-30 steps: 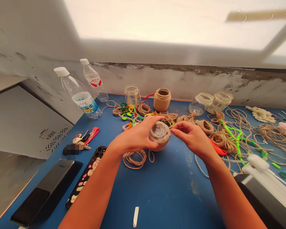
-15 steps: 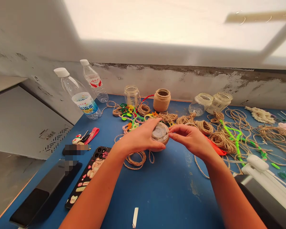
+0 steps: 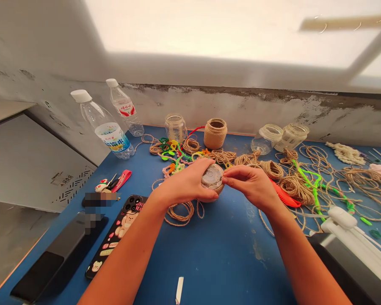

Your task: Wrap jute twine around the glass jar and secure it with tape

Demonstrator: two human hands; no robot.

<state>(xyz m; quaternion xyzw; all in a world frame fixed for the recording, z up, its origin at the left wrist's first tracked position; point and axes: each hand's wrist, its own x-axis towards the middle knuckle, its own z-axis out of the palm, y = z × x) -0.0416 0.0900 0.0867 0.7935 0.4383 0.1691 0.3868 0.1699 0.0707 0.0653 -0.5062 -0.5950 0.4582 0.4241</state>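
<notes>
My left hand (image 3: 193,182) is closed around a glass jar (image 3: 212,174) wrapped in twine, fingers behind it and thumb along its near side. The jar is tilted so that its round glass base faces me, with twine around its lower wall. At the base's right edge, my right hand (image 3: 246,182) pinches thumb and forefinger together. What lies between those fingertips is too small to make out. A loose loop of twine (image 3: 180,213) lies on the blue table (image 3: 216,250) just below the jar.
Behind stand a twine-covered jar (image 3: 215,134), bare glass jars (image 3: 266,139) and plastic bottles (image 3: 112,137). Twine coils (image 3: 296,189) and green pipe cleaners (image 3: 316,180) spread rightward. A phone (image 3: 117,237) and black case (image 3: 60,258) lie left; a white strip (image 3: 179,290) lies in front.
My right fingertips have shifted slightly left along the jar's edge. A pale strip seen there before at the fingertips is now less distinct. My left hand keeps its hold.
</notes>
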